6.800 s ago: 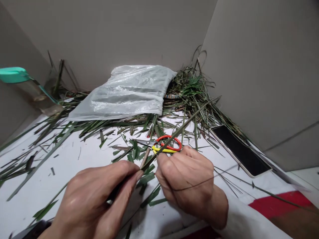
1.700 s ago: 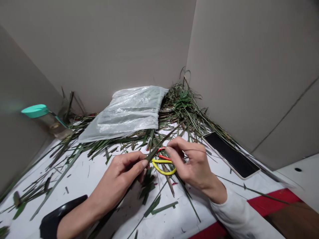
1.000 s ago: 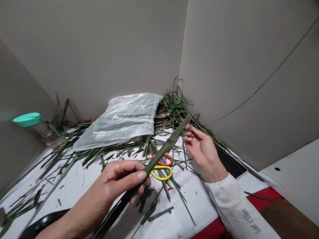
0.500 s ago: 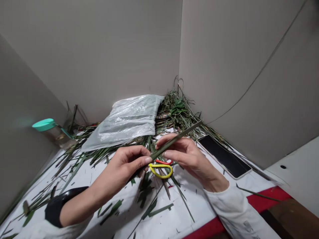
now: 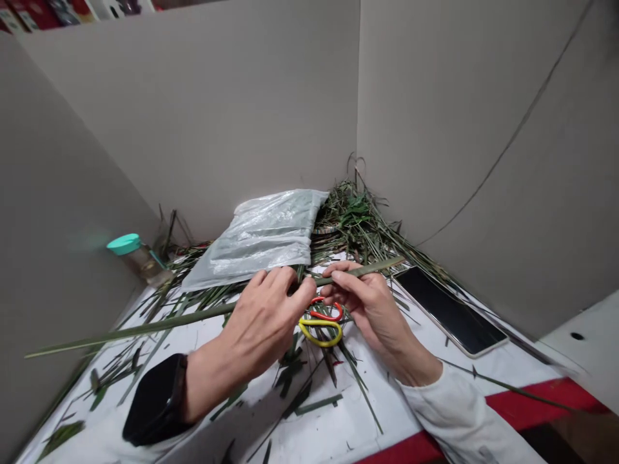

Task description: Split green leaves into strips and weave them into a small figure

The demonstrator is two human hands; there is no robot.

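A long green leaf strip (image 5: 159,325) runs across both hands, its thin tip far out to the left and its other end past my right fingers. My left hand (image 5: 271,309), back side up with a black smartwatch on the wrist, is closed around the strip. Thumb and fingers of my right hand (image 5: 370,299) pinch it near its right end. Just below the gap between the hands lie scissors with one yellow and one red handle loop (image 5: 321,334); their blades are hidden among leaf scraps.
A white plastic bag (image 5: 265,232) lies at the back beside a heap of green leaf strips (image 5: 355,216). To the right rests a phone (image 5: 449,309). A bottle with a turquoise lid (image 5: 124,243) stands at the left. Cut scraps litter the white tabletop (image 5: 358,412); grey panels enclose it.
My left hand has turned back side up, and the strip now shows a long length out to the left. The strip lies flatter between my hands. The view has shifted slightly.
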